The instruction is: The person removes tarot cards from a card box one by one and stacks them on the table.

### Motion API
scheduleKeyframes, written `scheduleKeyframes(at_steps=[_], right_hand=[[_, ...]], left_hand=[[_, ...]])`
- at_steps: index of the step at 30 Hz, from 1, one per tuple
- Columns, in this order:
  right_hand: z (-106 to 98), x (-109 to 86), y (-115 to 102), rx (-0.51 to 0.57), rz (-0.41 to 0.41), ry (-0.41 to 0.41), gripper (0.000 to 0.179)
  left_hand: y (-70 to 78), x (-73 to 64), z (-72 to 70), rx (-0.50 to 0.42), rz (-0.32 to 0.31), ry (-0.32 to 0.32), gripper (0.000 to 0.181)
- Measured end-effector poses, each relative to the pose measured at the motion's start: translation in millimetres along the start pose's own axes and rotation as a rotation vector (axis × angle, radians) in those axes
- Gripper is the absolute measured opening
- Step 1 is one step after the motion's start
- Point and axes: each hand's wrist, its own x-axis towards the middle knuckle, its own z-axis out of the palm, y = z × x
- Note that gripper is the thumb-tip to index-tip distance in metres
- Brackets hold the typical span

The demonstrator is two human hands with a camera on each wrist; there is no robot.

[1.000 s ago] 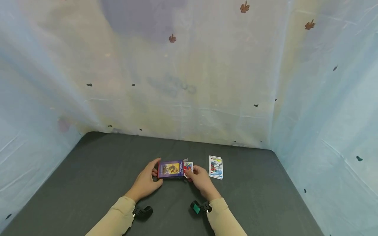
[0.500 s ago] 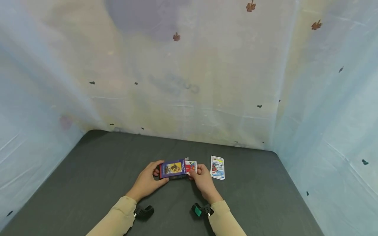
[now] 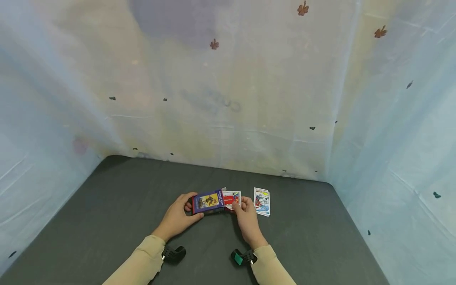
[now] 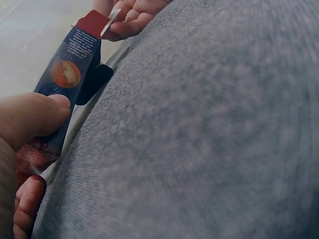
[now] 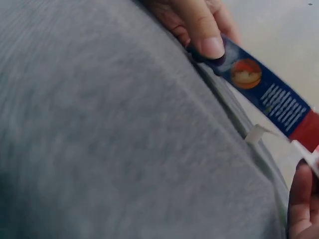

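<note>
My left hand (image 3: 175, 219) grips a purple card box (image 3: 208, 201) by its left end, thumb along the near side and fingers behind it. The box has a yellow picture on top; its dark blue narrow side with a round picture (image 4: 65, 74) shows in the left wrist view. Out of the box's right end stick cards (image 3: 230, 196) with a red and white face, about half exposed. Thumb and fingers of my right hand (image 3: 248, 222) pinch their outer end. In the right wrist view the left thumb presses the box side (image 5: 269, 94).
A small stack of picture cards (image 3: 261, 202) lies just right of my right hand on the dark table (image 3: 303, 237). Black wrist devices (image 3: 173, 255) hang at both cuffs. Pale curtains (image 3: 228, 99) enclose the table at the back and sides.
The cards have slid farther out of the box toward the right, and my right hand has shifted right with them. The left hand keeps its hold, with the box slightly tilted.
</note>
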Motion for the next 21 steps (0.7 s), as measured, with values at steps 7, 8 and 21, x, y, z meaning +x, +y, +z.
scheduleKeyframes(at_steps=[7,8,21], right_hand=[[3,-13.4,-15,-0.054,-0.020,-0.069,0.030],[5,-13.8,-15,-0.061,-0.018,-0.073,0.031],[-1,-5.3,-6,0.009,0.030,0.040,0.044]], left_hand=[[0.1,-3.7,-0.9,-0.001,-0.015,-0.005,0.073],[0.2,-4.4,-1.7,0.000,-0.023,-0.008,0.073],[1.5,-1.5,-1.7,-0.023,-0.040,0.001,0.074]])
